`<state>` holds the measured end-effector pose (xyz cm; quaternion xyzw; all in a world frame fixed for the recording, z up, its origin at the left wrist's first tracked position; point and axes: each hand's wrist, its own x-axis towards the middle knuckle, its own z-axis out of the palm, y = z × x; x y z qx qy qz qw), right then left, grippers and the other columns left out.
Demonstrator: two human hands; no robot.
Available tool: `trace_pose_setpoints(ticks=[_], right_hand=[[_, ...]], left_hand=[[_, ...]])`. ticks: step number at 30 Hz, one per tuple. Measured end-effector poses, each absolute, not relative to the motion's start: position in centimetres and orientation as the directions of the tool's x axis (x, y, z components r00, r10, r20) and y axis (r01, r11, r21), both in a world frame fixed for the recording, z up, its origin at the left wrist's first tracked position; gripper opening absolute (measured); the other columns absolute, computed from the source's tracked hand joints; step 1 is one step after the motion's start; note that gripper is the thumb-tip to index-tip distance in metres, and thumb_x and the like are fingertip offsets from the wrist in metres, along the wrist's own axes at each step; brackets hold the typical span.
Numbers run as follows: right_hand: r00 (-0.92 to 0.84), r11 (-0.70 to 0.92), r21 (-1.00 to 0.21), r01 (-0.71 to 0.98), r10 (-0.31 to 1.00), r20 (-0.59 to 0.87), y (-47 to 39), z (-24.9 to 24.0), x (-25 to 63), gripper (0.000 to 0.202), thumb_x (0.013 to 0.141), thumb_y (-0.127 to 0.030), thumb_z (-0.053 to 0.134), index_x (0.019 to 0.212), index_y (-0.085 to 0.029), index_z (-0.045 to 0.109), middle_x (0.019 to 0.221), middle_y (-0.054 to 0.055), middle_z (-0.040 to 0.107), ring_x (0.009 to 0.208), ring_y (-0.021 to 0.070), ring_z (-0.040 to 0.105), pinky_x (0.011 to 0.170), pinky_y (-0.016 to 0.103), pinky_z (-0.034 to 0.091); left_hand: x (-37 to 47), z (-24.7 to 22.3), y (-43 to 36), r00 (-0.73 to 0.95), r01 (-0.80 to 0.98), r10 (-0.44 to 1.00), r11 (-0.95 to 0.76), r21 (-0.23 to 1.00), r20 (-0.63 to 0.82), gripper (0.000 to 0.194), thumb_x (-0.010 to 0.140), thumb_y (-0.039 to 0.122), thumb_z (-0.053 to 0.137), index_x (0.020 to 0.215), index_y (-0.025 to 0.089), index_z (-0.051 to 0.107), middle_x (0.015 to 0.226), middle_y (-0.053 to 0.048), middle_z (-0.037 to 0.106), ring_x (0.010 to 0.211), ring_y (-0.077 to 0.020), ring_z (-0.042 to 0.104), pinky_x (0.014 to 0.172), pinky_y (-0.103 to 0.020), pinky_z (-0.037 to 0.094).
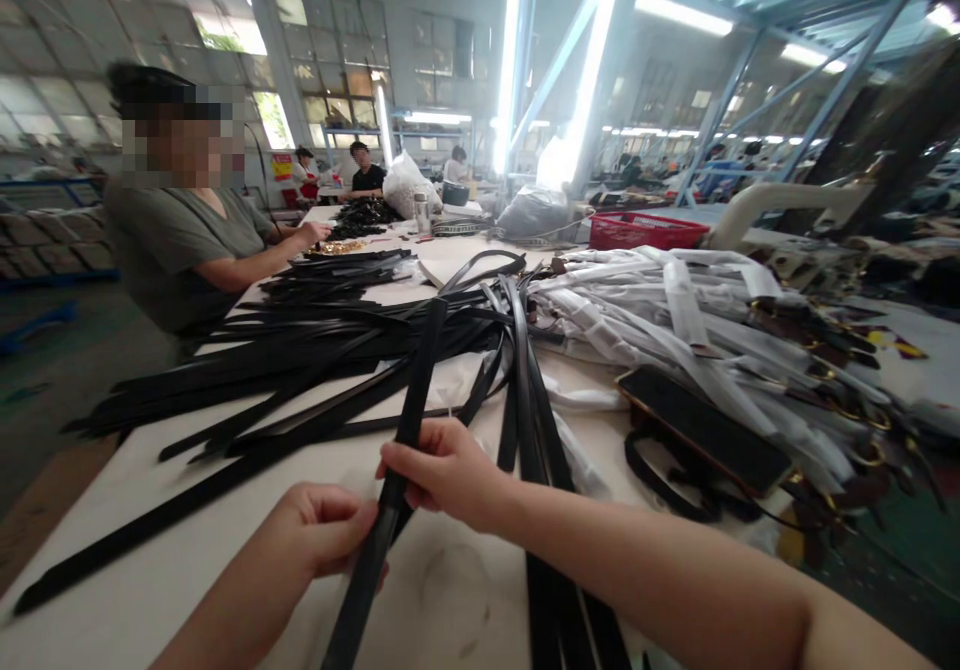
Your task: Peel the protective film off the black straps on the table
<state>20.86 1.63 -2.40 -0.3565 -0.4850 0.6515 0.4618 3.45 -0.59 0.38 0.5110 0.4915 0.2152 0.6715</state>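
A long black strap [420, 380] runs up from the bottom edge between my hands, tilted a little to the right. My left hand [319, 530] pinches it low down, its fingertips partly behind the strap. Higher up, my right hand [450, 475] grips the same strap between thumb and fingers. Beneath and beyond lie many more black straps [300, 350] spread leftward across the white table [187, 490]. Several others [529, 430] hang toward me over the near edge, right of my hands.
To the right is a heap of straps in white wrapping [675, 300] with brown, gold-buckled ends. A dark flat case [701, 430] lies before it. A red basket [645, 230] stands behind. At the table's left side a co-worker [187, 220] handles small gold pieces [341, 247].
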Motion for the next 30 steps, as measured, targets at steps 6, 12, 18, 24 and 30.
trace_pose_setpoints(ticks=[6, 12, 18, 24, 30], right_hand=[[-0.075, -0.045, -0.897, -0.440, 0.997, -0.014, 3.4, -1.9, 22.5, 0.032, 0.066, -0.041, 0.075, 0.067, -0.012, 0.062, 0.040, -0.008, 0.041, 0.034, 0.0021, 0.031, 0.033, 0.016, 0.015], [-0.181, -0.094, -0.908, -0.408, 0.983, -0.020, 3.3, -2.2, 22.4, 0.031, 0.061, -0.037, 0.077, 0.065, -0.015, 0.056, 0.043, -0.007, 0.048, 0.032, 0.0039, 0.037, 0.029, 0.015, 0.019], [-0.352, -0.059, -0.980, -0.192, 0.936, 0.012, 1.4, -2.2, 21.4, 0.039, 0.072, -0.052, 0.069, 0.072, -0.014, 0.059, 0.043, -0.004, 0.054, 0.031, 0.0056, 0.040, 0.030, 0.016, 0.027], [-0.060, 0.086, -0.962, -0.260, 0.993, 0.105, 2.8, -1.4, 22.8, 0.036, 0.070, -0.047, 0.072, 0.069, -0.014, 0.059, 0.046, -0.006, 0.049, 0.036, 0.0035, 0.039, 0.033, 0.015, 0.024], [-0.453, -0.033, -0.992, -0.124, 0.891, 0.027, 0.5, -2.5, 20.7, 0.038, 0.074, -0.050, 0.068, 0.067, -0.015, 0.054, 0.048, -0.003, 0.056, 0.032, 0.0050, 0.042, 0.030, 0.015, 0.029]], left_hand=[[3.8, 0.1, -0.5, 0.433, 0.258, 0.775, 0.383, 0.887, -0.460, 0.036, 0.059, 0.047, 0.080, 0.056, 0.012, 0.070, 0.057, -0.005, 0.068, 0.056, -0.0183, 0.061, 0.057, -0.025, 0.044], [3.7, 0.0, -0.8, 0.416, 0.225, 0.819, 0.327, 0.918, -0.394, 0.038, 0.066, 0.049, 0.075, 0.061, 0.012, 0.072, 0.059, -0.008, 0.071, 0.056, -0.0190, 0.062, 0.058, -0.026, 0.046], [3.6, 0.1, -0.8, 0.439, 0.207, 0.835, 0.265, 0.942, -0.332, 0.041, 0.071, 0.051, 0.070, 0.064, 0.011, 0.073, 0.059, -0.010, 0.071, 0.055, -0.0189, 0.062, 0.057, -0.026, 0.045], [3.8, 0.2, -0.7, 0.394, 0.225, 0.850, 0.280, 0.933, -0.350, 0.041, 0.068, 0.051, 0.073, 0.061, 0.010, 0.071, 0.059, -0.010, 0.071, 0.055, -0.0200, 0.062, 0.058, -0.027, 0.047], [3.9, 0.2, -0.7, 0.372, 0.154, 0.886, 0.235, 0.960, -0.277, 0.039, 0.069, 0.049, 0.073, 0.068, 0.010, 0.074, 0.061, -0.009, 0.070, 0.058, -0.0181, 0.061, 0.059, -0.026, 0.045]])
